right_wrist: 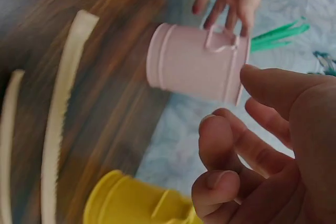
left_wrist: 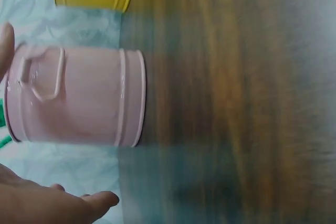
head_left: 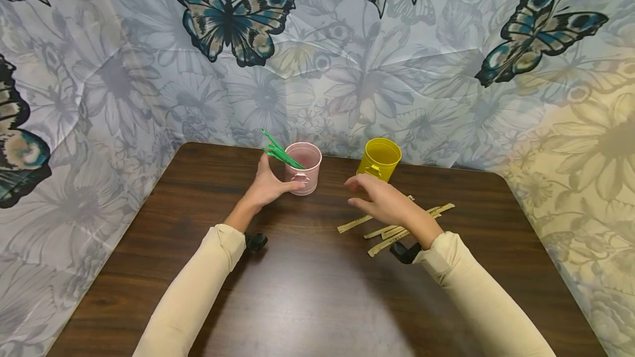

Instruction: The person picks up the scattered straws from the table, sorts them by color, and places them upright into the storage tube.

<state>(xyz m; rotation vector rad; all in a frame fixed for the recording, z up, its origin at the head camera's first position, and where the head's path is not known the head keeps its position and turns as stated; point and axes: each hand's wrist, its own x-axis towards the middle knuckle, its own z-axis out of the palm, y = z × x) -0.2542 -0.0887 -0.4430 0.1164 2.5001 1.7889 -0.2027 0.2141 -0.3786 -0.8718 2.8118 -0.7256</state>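
A pink bucket (head_left: 303, 172) stands upright near the table's back edge, with several green strips (head_left: 279, 152) leaning out over its left rim. My left hand (head_left: 268, 183) is spread around its left and front side; in the left wrist view the fingers and thumb stand apart beside the pink bucket (left_wrist: 84, 95), and contact is unclear. My right hand (head_left: 384, 200) hovers in front of the yellow bucket (head_left: 381, 157), above the tan strips (head_left: 389, 240). In the right wrist view the right hand's fingers (right_wrist: 223, 145) are loosely bent and hold nothing.
The dark wooden table (head_left: 297, 291) reaches back to a butterfly-patterned cloth (head_left: 317, 87). Several tan strips lie crossed under and around my right forearm. A dark wrist device (head_left: 255, 242) shows at the left wrist, another (head_left: 405, 253) at the right.
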